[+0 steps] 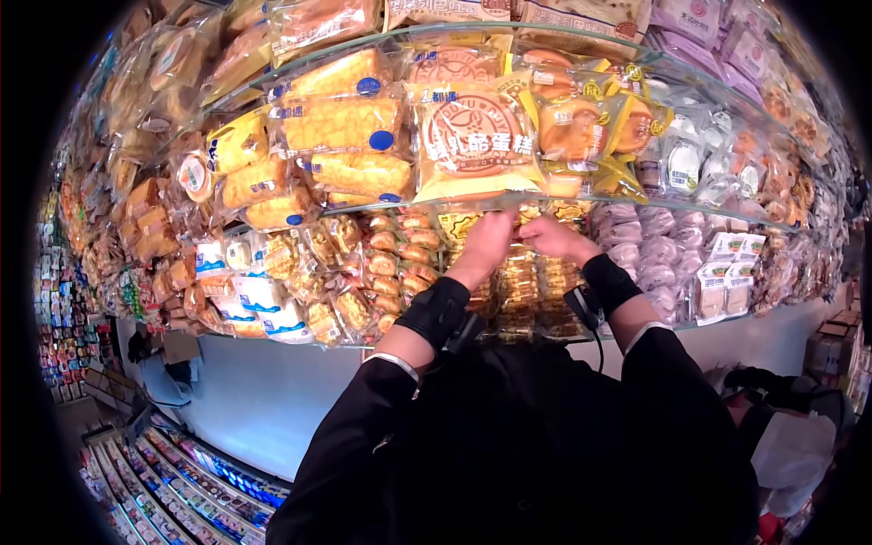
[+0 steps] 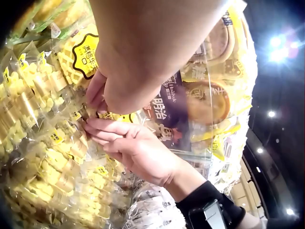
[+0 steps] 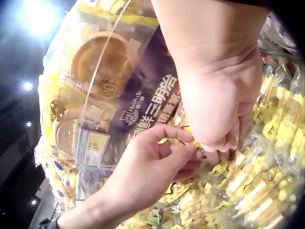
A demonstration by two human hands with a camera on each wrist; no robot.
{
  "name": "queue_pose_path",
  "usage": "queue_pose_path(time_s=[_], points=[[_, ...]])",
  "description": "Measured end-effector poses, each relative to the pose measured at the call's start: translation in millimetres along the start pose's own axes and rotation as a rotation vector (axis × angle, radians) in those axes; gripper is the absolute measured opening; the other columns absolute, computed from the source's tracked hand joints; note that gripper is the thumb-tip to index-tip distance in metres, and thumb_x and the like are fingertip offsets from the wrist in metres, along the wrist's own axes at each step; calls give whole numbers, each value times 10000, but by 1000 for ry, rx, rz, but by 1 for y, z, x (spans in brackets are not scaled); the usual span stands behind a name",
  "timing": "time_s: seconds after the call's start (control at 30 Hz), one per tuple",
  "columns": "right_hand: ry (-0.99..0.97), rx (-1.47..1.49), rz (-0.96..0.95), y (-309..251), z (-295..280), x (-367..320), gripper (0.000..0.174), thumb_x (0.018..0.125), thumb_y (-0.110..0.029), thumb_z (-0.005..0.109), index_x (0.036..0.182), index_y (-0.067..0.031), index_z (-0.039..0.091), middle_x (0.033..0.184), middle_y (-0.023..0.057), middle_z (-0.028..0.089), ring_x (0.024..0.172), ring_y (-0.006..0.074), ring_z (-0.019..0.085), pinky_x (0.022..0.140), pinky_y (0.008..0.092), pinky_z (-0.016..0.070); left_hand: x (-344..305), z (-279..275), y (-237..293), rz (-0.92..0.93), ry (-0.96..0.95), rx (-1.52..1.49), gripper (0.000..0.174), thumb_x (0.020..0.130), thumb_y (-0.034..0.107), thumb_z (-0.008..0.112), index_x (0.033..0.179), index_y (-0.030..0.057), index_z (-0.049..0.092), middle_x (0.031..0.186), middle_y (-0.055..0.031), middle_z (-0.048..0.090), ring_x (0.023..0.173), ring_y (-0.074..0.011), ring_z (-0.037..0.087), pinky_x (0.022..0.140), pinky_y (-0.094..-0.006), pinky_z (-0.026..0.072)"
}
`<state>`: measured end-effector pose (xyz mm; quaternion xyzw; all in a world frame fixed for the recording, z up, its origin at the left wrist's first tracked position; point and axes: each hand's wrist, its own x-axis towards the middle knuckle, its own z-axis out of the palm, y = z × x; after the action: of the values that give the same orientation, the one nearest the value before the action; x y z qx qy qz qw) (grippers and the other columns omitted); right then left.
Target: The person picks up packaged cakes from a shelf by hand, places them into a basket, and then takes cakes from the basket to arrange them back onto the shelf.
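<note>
Both hands meet at a clear-wrapped waffle packet with a yellow label, just under the upper glass shelf. The left hand [image 1: 490,238] pinches its edge between thumb and forefinger, as the right wrist view shows. Close beside it, the right hand [image 1: 556,238] has its fingers bent at the same edge; its thumb side is partly hidden. A yellow label [image 2: 86,55] with dark lettering shows by the left hand in the left wrist view. Rows of waffle packets [image 3: 257,191] lie around and below the hands. Much of the held packet is covered by the fingers.
A glass shelf edge [image 1: 581,197] runs just above the hands, bearing bagged cakes [image 1: 477,141]. Behind the hands stands a purple printed panel [image 3: 143,90]. Wrapped buns [image 1: 400,254] lie to the left, purple-wrapped packs [image 1: 640,250] to the right. A price tag [image 3: 93,148] hangs on the shelf.
</note>
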<state>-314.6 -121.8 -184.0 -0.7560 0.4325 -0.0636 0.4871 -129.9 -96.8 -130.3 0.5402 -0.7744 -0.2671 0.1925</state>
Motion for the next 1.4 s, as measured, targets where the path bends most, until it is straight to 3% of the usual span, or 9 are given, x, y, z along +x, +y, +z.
queue_pose_path(time_s=[0.3, 0.43, 0.73, 0.93, 1.0, 1.13, 1.23, 1.3, 1.4], points=[[-50, 12, 25, -26, -4, -12, 340, 847, 36, 507, 1172, 1, 600, 1104, 167, 659, 966, 165, 627, 874, 279, 467, -2, -4, 7, -50, -49, -11, 187, 810, 25, 565, 997, 15, 569, 846, -286, 624, 841, -435, 616, 729, -502, 489], [151, 290, 113, -34, -11, -18, 295, 876, 37, 439, 1116, 66, 608, 1072, 143, 669, 999, 206, 635, 910, 286, 475, 1, -6, 1, -21, -53, -34, 242, 790, -31, 515, 1020, 9, 580, 890, -281, 628, 879, -439, 610, 761, -503, 483], [148, 355, 121, -36, -13, -24, 316, 842, 74, 412, 1055, 72, 644, 1003, 164, 684, 962, 198, 647, 884, 295, 491, -13, -18, 2, -38, -73, -264, 334, 802, -16, 520, 1126, 43, 580, 937, -236, 646, 911, -408, 615, 794, -448, 498], [205, 477, 171, -25, -4, -3, 297, 849, 51, 434, 1027, 42, 671, 997, 155, 692, 969, 209, 651, 888, 302, 493, -22, -26, -5, 26, -65, -345, 462, 795, -44, 557, 1245, 61, 534, 1024, -184, 660, 993, -285, 646, 818, -364, 510], [183, 520, 145, -17, -5, 1, 252, 859, 36, 472, 1013, 54, 670, 1006, 159, 688, 973, 215, 649, 893, 308, 492, -36, -47, 2, -154, -245, -388, 452, 822, -41, 564, 1264, 35, 513, 1064, -146, 653, 1030, -208, 626, 861, -323, 498], [124, 459, 114, -47, -9, -22, 271, 841, 56, 445, 977, 45, 680, 994, 143, 689, 954, 209, 645, 881, 302, 494, -112, -117, -10, -155, -177, -934, 361, 910, -37, 529, 1270, -19, 498, 1167, -95, 610, 1042, -143, 595, 884, -263, 493], [-285, 207, 117, -60, -21, -35, 305, 836, 61, 419, 946, 1, 697, 943, 106, 689, 878, 167, 634, 838, 281, 501, -197, -178, -51, -335, 252, -1035, 313, 903, -8, 566, 1214, -13, 536, 954, -77, 666, 897, -144, 643, 753, -276, 539], [-470, 304, 101, -68, -18, -40, 302, 843, 40, 413, 917, -12, 701, 927, 88, 689, 875, 128, 628, 822, 269, 505, -250, -193, -81, -572, 665, -613, 288, 886, 17, 604, 1169, -18, 566, 919, -60, 661, 804, -128, 621, 732, -262, 522], [-648, 437, 170, -97, 1, -31, 243, 871, -20, 446, 970, 16, 664, 923, 111, 685, 853, 159, 656, 793, 283, 526, -316, -172, -149, -896, 794, -268, 547, 812, 228, 741, 1224, -62, 528, 1064, -164, 630, 901, -188, 616, 767, -298, 510]])
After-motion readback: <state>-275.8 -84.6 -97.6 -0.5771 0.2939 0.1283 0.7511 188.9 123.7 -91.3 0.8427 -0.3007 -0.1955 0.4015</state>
